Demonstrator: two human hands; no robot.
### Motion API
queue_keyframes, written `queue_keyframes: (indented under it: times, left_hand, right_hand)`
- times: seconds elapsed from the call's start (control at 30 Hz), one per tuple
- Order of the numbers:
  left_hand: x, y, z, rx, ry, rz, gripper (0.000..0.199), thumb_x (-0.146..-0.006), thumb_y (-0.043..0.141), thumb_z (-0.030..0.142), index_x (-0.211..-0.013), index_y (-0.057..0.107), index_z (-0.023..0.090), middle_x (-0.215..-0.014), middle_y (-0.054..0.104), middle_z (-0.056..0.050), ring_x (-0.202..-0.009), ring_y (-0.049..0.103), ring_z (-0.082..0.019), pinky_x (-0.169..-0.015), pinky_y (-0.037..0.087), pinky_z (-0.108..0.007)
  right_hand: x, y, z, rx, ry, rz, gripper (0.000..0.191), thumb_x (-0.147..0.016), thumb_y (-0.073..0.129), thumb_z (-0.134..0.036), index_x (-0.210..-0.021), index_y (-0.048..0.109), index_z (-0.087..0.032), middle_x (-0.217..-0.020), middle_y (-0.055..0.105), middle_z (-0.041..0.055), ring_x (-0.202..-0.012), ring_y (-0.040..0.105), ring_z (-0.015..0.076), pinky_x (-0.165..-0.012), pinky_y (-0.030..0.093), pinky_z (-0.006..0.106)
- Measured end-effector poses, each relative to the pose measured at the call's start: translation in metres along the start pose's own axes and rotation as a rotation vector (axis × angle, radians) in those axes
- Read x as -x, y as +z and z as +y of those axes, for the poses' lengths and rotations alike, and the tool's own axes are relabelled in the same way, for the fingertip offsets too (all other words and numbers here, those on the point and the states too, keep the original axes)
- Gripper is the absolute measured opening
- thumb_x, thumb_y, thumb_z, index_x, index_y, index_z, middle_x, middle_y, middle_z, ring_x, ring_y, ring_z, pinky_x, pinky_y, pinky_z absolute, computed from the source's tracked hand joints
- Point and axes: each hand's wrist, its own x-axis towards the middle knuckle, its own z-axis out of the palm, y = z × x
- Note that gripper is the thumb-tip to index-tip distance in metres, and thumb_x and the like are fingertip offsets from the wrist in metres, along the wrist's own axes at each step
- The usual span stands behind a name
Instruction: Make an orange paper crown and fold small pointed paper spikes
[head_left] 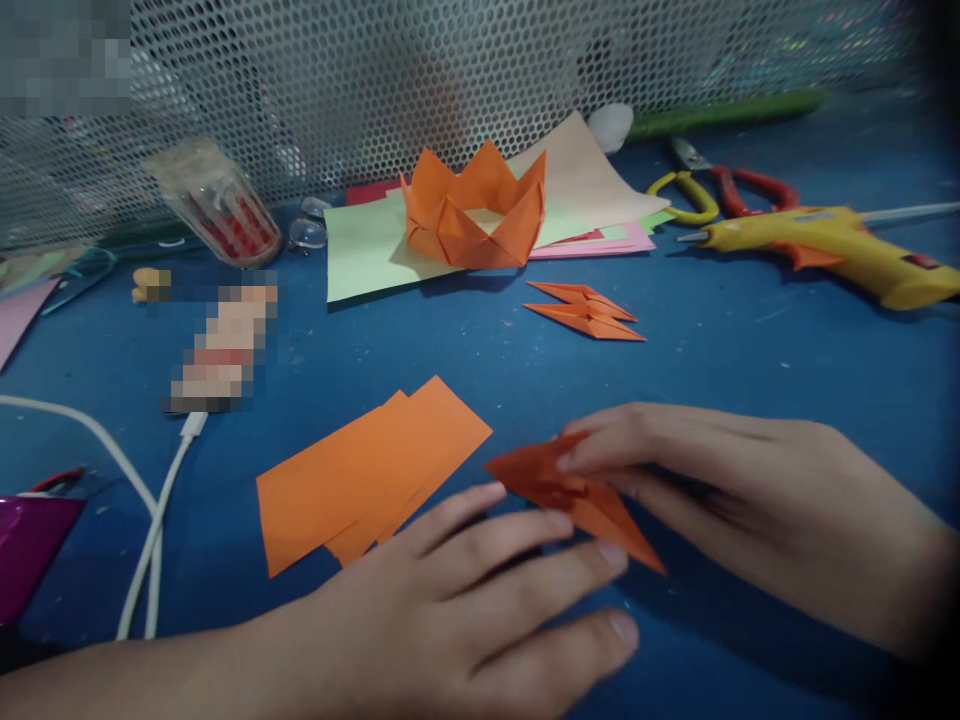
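orange paper, creased to sharp ends: the folded piece lies between two hands over the blue table, though from where i stand i can't tell whether it touches the top. at three o'clock of it, the right hand pinches it between thumb and fingers; squeezed too hard, that hold could crush the layers. at eight o'clock, the left hand is open, fingers spread, tips at the near edge. if those tips press unevenly, the folds could slip and the points come out lopsided.

the orange strips at nine o'clock sit just beside the left hand, so a careless sweep could scatter or crease them. two finished-looking pieces at twelve could be nudged by a reaching knuckle. farther off at eleven, the orange paper ring could buckle if bumped. out at two, the glue gun could scorch or smear paper, were it hot; i can't tell.
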Motion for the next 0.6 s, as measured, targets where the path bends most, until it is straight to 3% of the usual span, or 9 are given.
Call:
queue_keyframes:
  times: [0.17,0.3,0.37,0.43,0.53,0.6]
  left_hand:
    - [0.0,0.004,0.007,0.051,-0.208,0.038,0.039,-0.125,0.054,0.027,-0.158,0.073,0.018,-0.176,0.064,-0.012,-0.17,0.054,-0.031,-0.139,0.048,-0.048]
    - [-0.001,0.008,0.009,0.059,-0.209,0.033,0.04,-0.126,0.052,0.027,-0.157,0.073,0.014,-0.171,0.07,-0.011,-0.163,0.061,-0.032,-0.138,0.05,-0.047]
    - [-0.002,0.008,0.009,0.063,-0.21,0.023,0.041,-0.126,0.051,0.029,-0.157,0.072,0.013,-0.167,0.073,-0.009,-0.158,0.066,-0.032,-0.135,0.053,-0.047]
    - [-0.002,0.008,0.01,0.056,-0.2,0.039,0.041,-0.127,0.05,0.029,-0.157,0.072,0.013,-0.164,0.076,-0.008,-0.155,0.069,-0.031,-0.133,0.055,-0.047]
    - [-0.002,0.012,0.009,0.043,-0.191,0.053,0.04,-0.126,0.051,0.027,-0.158,0.072,0.015,-0.161,0.078,-0.005,-0.153,0.07,-0.028,-0.134,0.055,-0.045]
    - [-0.001,0.019,0.007,0.048,-0.193,0.07,0.04,-0.126,0.05,0.028,-0.158,0.071,0.018,-0.159,0.079,-0.004,-0.151,0.07,-0.029,-0.133,0.056,-0.045]
  right_hand:
    - [0.001,-0.005,0.012,-0.007,-0.032,-0.087,0.038,-0.119,0.042,-0.018,-0.121,0.077,-0.033,-0.109,0.09,-0.0011,-0.088,0.09,0.0183,-0.078,0.073,0.025]
    - [0.005,-0.003,0.01,-0.018,0.057,-0.026,0.026,-0.119,0.057,-0.028,-0.135,0.076,-0.034,-0.108,0.09,-0.0005,-0.083,0.089,0.0184,-0.073,0.073,0.024]
    - [0.006,-0.002,0.004,-0.052,0.116,0.016,0.03,-0.116,0.064,-0.029,-0.143,0.075,-0.032,-0.107,0.091,-0.0002,-0.079,0.088,0.0168,-0.071,0.072,0.022]
    - [0.005,-0.003,-0.001,-0.098,0.167,0.046,0.03,-0.112,0.068,-0.029,-0.139,0.08,-0.029,-0.106,0.092,-0.0007,-0.076,0.087,0.0152,-0.072,0.072,0.02]
    - [0.002,-0.004,-0.004,-0.139,0.23,0.067,0.021,-0.109,0.069,-0.032,-0.113,0.09,-0.028,-0.099,0.092,-0.0018,-0.076,0.088,0.0165,-0.076,0.073,0.021]
    - [0.001,-0.006,0.0,-0.167,0.277,0.048,0.022,-0.106,0.071,-0.035,-0.106,0.093,-0.029,-0.098,0.092,-0.0025,-0.079,0.09,0.019,-0.079,0.074,0.022]
